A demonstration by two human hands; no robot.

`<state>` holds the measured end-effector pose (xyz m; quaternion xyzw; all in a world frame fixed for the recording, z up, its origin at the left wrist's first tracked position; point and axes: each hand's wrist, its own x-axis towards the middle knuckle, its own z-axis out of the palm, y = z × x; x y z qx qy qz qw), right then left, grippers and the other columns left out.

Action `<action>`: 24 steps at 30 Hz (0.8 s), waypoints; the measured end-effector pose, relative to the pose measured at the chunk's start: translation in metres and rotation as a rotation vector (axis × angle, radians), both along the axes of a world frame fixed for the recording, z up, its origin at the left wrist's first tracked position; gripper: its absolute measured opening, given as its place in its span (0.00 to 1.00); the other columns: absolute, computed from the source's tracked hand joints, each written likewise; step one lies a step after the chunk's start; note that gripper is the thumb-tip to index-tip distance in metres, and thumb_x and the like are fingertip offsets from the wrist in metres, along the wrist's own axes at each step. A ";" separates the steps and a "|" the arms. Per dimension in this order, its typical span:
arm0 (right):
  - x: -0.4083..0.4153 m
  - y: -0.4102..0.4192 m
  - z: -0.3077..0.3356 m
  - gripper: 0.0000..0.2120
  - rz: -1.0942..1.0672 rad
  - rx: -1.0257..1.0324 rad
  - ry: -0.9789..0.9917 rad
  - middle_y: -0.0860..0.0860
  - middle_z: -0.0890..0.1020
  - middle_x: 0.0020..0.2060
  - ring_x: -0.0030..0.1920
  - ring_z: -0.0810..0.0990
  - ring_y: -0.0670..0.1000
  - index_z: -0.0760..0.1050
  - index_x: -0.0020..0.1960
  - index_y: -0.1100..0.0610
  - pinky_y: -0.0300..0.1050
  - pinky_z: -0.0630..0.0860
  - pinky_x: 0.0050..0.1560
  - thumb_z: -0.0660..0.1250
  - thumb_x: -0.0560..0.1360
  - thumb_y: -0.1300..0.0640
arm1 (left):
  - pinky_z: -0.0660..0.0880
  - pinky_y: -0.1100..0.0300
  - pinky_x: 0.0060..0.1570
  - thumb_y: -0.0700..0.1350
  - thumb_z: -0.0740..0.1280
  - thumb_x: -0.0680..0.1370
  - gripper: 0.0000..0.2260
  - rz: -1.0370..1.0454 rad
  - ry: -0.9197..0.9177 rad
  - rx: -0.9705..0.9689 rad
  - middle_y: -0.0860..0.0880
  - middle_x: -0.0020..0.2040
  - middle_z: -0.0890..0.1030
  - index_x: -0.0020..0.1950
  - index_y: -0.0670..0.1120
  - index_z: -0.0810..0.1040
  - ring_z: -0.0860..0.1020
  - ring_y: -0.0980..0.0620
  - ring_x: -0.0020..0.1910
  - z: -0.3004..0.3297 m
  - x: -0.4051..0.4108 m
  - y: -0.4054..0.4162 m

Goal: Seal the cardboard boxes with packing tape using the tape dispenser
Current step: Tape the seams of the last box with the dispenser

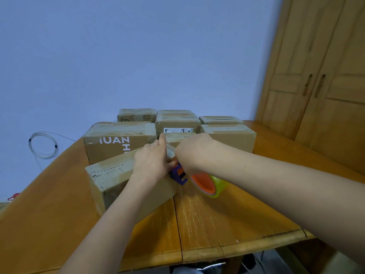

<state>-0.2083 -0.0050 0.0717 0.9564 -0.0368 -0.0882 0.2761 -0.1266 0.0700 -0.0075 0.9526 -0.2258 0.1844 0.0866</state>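
A long cardboard box (pixel 110 175) lies tilted on the wooden table (pixel 217 218) in front of me, tape running along its top. My left hand (pixel 152 161) lies on the box's right end, fingers stretched forward and pressing down. My right hand (pixel 192 153) grips the tape dispenser (pixel 178 175), purple and orange, at the box's right edge. Its roll of yellow-green tape (pixel 209 184) on an orange hub hangs just above the table. The dispenser's handle is hidden under my right hand.
Several other cardboard boxes stand behind, among them a large one with white letters (pixel 118 143) and one with a white label (pixel 177 125). A wooden wardrobe (pixel 320 86) stands at the right. A coiled cable (pixel 43 145) hangs on the blue wall.
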 end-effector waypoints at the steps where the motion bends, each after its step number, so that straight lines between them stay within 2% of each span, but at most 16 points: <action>1: -0.001 0.002 -0.002 0.10 0.020 -0.023 0.003 0.50 0.69 0.38 0.45 0.75 0.54 0.66 0.39 0.58 0.47 0.75 0.46 0.60 0.78 0.58 | 0.67 0.55 0.39 0.54 0.66 0.76 0.35 -0.001 -0.001 0.009 0.48 0.64 0.75 0.76 0.45 0.53 0.74 0.45 0.57 0.001 -0.001 0.000; 3: -0.004 0.008 -0.010 0.05 0.096 -0.081 0.007 0.48 0.69 0.42 0.51 0.75 0.56 0.72 0.50 0.58 0.49 0.75 0.50 0.60 0.79 0.57 | 0.67 0.55 0.41 0.50 0.64 0.77 0.34 -0.002 -0.003 0.036 0.47 0.66 0.73 0.77 0.44 0.50 0.73 0.44 0.59 0.002 -0.004 0.000; 5: -0.005 0.006 -0.022 0.12 0.115 -0.104 0.055 0.49 0.73 0.52 0.58 0.74 0.58 0.71 0.63 0.54 0.50 0.73 0.53 0.60 0.80 0.56 | 0.67 0.55 0.42 0.49 0.64 0.77 0.36 -0.004 0.003 0.040 0.47 0.69 0.70 0.78 0.44 0.47 0.72 0.44 0.60 0.003 -0.007 0.001; 6: -0.007 0.002 -0.024 0.13 0.088 -0.061 0.065 0.49 0.74 0.54 0.57 0.75 0.58 0.71 0.64 0.53 0.50 0.73 0.51 0.60 0.79 0.56 | 0.68 0.55 0.42 0.51 0.64 0.77 0.36 -0.002 0.000 0.029 0.47 0.69 0.71 0.78 0.44 0.47 0.72 0.44 0.60 0.002 -0.007 0.001; 9: -0.015 -0.025 -0.014 0.07 0.047 0.065 0.009 0.50 0.71 0.41 0.41 0.74 0.54 0.73 0.54 0.54 0.45 0.70 0.37 0.59 0.78 0.58 | 0.69 0.56 0.41 0.61 0.65 0.76 0.40 0.000 -0.061 0.012 0.48 0.66 0.74 0.78 0.45 0.48 0.74 0.46 0.59 -0.001 -0.003 0.000; 10: -0.019 -0.036 -0.010 0.08 0.038 0.072 0.004 0.50 0.71 0.40 0.39 0.73 0.53 0.74 0.54 0.54 0.44 0.68 0.34 0.59 0.77 0.58 | 0.70 0.57 0.41 0.62 0.65 0.75 0.40 0.000 -0.075 0.009 0.48 0.66 0.74 0.77 0.45 0.49 0.75 0.47 0.59 -0.002 -0.001 0.000; 12: -0.027 -0.056 -0.008 0.15 -0.011 0.112 0.026 0.49 0.76 0.46 0.42 0.75 0.54 0.76 0.60 0.48 0.43 0.69 0.36 0.59 0.76 0.59 | 0.72 0.58 0.40 0.63 0.65 0.75 0.41 0.001 -0.092 0.006 0.48 0.65 0.74 0.78 0.45 0.48 0.75 0.48 0.58 -0.004 0.000 0.001; 15: -0.035 -0.089 -0.017 0.24 -0.093 0.349 0.038 0.48 0.74 0.47 0.44 0.74 0.54 0.73 0.66 0.42 0.43 0.70 0.41 0.57 0.76 0.61 | 0.72 0.59 0.41 0.64 0.64 0.75 0.43 -0.004 -0.132 0.019 0.49 0.65 0.75 0.78 0.45 0.47 0.76 0.49 0.57 -0.005 0.002 0.001; 17: -0.031 -0.114 -0.031 0.25 -0.151 0.583 -0.006 0.50 0.77 0.45 0.41 0.76 0.53 0.73 0.66 0.45 0.42 0.72 0.38 0.58 0.74 0.64 | 0.73 0.59 0.41 0.65 0.64 0.74 0.44 -0.013 -0.151 0.039 0.49 0.64 0.76 0.78 0.45 0.46 0.77 0.49 0.56 -0.004 0.003 0.000; 19: -0.025 -0.134 -0.049 0.21 -0.232 0.839 -0.062 0.51 0.78 0.40 0.34 0.74 0.50 0.76 0.60 0.51 0.42 0.69 0.33 0.61 0.70 0.65 | 0.73 0.60 0.39 0.66 0.64 0.74 0.44 -0.025 -0.156 0.060 0.50 0.62 0.76 0.78 0.45 0.45 0.77 0.50 0.54 -0.004 0.003 0.000; 21: -0.019 -0.145 -0.069 0.18 -0.292 1.045 -0.115 0.53 0.78 0.40 0.37 0.75 0.52 0.77 0.56 0.55 0.43 0.70 0.37 0.65 0.67 0.64 | 0.72 0.60 0.37 0.66 0.63 0.74 0.44 -0.046 -0.145 0.074 0.50 0.62 0.76 0.79 0.45 0.44 0.77 0.50 0.53 -0.004 0.003 0.004; 24: -0.009 -0.156 -0.097 0.17 -0.352 1.214 -0.217 0.57 0.81 0.48 0.44 0.78 0.53 0.75 0.58 0.57 0.47 0.74 0.46 0.66 0.71 0.67 | 0.71 0.60 0.39 0.67 0.62 0.74 0.44 -0.092 -0.148 0.089 0.51 0.65 0.75 0.79 0.46 0.43 0.76 0.50 0.56 -0.003 0.001 0.011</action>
